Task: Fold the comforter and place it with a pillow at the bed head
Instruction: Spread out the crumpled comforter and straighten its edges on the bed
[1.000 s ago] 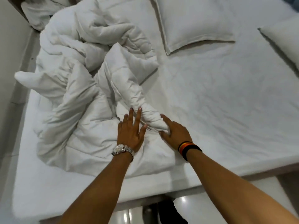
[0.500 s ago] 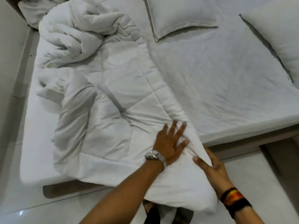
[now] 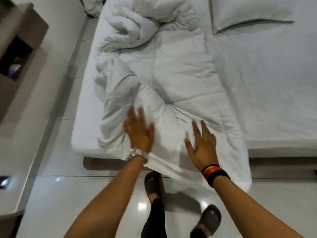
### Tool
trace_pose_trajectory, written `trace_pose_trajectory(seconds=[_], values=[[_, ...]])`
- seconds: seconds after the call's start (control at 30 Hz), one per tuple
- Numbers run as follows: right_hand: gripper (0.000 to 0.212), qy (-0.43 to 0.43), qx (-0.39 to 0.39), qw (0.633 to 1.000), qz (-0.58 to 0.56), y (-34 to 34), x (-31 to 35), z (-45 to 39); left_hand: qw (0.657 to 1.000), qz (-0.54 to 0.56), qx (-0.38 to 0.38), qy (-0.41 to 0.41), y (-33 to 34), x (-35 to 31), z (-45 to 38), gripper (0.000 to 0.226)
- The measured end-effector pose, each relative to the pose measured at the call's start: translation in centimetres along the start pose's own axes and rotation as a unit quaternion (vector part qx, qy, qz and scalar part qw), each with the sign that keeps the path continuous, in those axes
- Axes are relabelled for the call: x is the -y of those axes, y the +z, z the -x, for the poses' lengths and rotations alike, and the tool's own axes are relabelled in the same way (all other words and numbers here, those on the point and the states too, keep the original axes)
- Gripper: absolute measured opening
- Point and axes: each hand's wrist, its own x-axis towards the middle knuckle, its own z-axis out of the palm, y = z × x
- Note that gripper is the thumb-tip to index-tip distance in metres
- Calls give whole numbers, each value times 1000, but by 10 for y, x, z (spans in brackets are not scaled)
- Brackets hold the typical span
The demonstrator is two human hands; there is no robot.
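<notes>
A white comforter (image 3: 178, 69) lies crumpled along the left part of the bed (image 3: 267, 86), bunched at the far end, with its near end hanging over the foot edge toward the floor. My left hand (image 3: 139, 133), with a watch on the wrist, rests flat on the comforter near the edge, fingers spread. My right hand (image 3: 202, 145), with a striped wristband, lies flat on the comforter a little to the right, fingers apart. Neither hand grips the cloth. A white pillow (image 3: 247, 11) lies at the bed head, top right.
A brown open shelf unit (image 3: 18, 54) stands at the left by the wall. Glossy white floor tiles (image 3: 68, 194) run along the bed's left side and foot. My feet in grey slippers (image 3: 208, 219) stand on the floor just below the hanging comforter end.
The comforter has been pulled toward the foot and spread flatter, its end now hanging over the edge. My right hand has let go of the edge and both hands lie flat on top.
</notes>
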Motion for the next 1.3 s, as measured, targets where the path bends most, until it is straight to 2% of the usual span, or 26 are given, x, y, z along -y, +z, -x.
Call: trace_pose_trajectory(seconds=[0.07, 0.1, 0.17, 0.23, 0.33, 0.43, 0.53, 0.6, 0.67, 0.8, 0.9, 0.97, 1.03, 1.1, 1.2, 1.3], values=[[70, -52, 35, 998, 22, 23, 36, -28, 987, 37, -74, -137, -22, 56, -22, 105], [71, -76, 47, 995, 39, 39, 52, -41, 977, 57, -75, -191, -28, 83, -33, 120], [74, -112, 60, 989, 69, 70, 80, -67, 965, 94, -17, -245, -32, 128, -56, 144], [77, -115, 60, 988, 77, 96, 98, -90, 957, 157, 70, -235, -24, 155, -82, 155], [83, -59, 61, 992, 89, 127, 108, -122, 954, 205, 161, -150, 3, 169, -118, 160], [84, -31, 51, 991, 118, 136, 102, -138, 946, 226, 215, -88, 29, 165, -139, 152], [86, -30, 46, 990, 129, 134, 101, -141, 932, 250, 253, -73, 34, 161, -141, 127], [85, -25, 50, 991, 125, 132, 108, -138, 937, 251, 233, -71, 18, 160, -131, 107], [84, -21, 55, 992, 113, 130, 121, -128, 943, 254, 195, -88, -12, 165, -114, 96], [78, -46, 34, 994, 91, 128, 157, -98, 945, 225, 151, -182, -95, 191, -59, 102], [72, -87, 13, 992, 91, 139, 176, -65, 945, 125, 121, -278, -154, 230, 14, 110], [74, -94, 58, 986, 126, 155, 172, -38, 932, 84, 111, -334, -176, 259, 61, 116], [78, -74, 150, 965, 200, 175, 154, -12, 910, 69, 134, -387, -176, 283, 86, 119], [81, -45, 220, 938, 264, 192, 136, 12, 896, 62, 183, -399, -164, 304, 102, 117], [78, -25, 210, 941, 263, 206, 123, 22, 887, 120, 227, -384, -133, 320, 110, 112], [74, -29, 166, 955, 244, 199, 111, 12, 923, 89, 194, -320, -95, 310, 102, 98]])
